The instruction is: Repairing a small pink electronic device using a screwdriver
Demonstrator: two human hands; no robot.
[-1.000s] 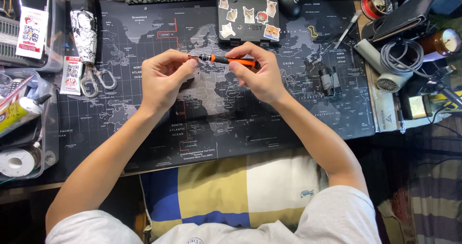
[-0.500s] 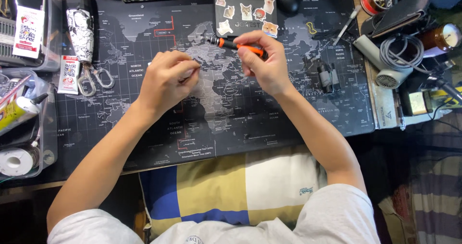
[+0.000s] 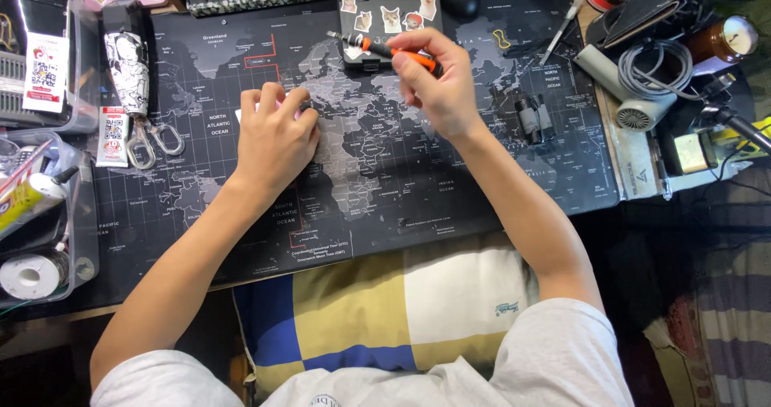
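A small screwdriver is held in the right hand, pinched between thumb and fingertips around its handle. The handle is orange with a black collar toward the front, and a short silver metal shaft projects from it toward the left, ending in a fine tip; the tool lies nearly level, tilted slightly upward at the tip end. It is positioned over the upper middle of the world-map desk mat, directly in front of a small black box covered with cat stickers, which partly shows behind the shaft. The left hand is rested palm-down on the mat, to the left of and below the screwdriver, with the fingers curled close together over a small pale pink item; what that item is cannot be told, and whether it is gripped or merely covered cannot be told either. The two hands are apart. At the mat's left edge a pair of carabiner clips is seen, and near its right edge a small dark cylindrical part lies on the map surface.
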